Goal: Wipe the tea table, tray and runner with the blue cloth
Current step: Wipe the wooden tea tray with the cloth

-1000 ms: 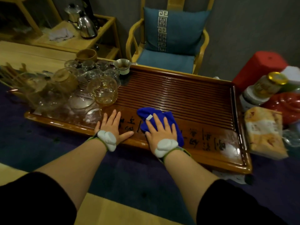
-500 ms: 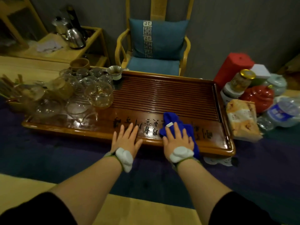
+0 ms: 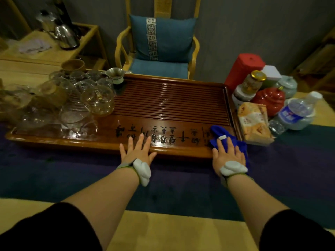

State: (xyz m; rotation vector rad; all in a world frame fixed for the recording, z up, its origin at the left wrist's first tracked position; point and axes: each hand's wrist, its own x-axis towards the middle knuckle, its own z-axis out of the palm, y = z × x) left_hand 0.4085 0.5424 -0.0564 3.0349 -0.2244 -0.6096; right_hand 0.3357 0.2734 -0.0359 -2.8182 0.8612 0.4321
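Wooden tray (image 3: 163, 105), blue cloth (image 3: 220, 134) under right fingers (image 3: 222, 147)

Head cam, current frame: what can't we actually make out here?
- Tray corner under the blue cloth: covered by the cloth and right hand.
- Left hand palm contact with the tray rim: hidden by the hand itself.
- Glassware count: clear pieces overlap in dim light.
- Water bottle label text: too small, blurred.
- Runner far left: cut off by the frame edge.
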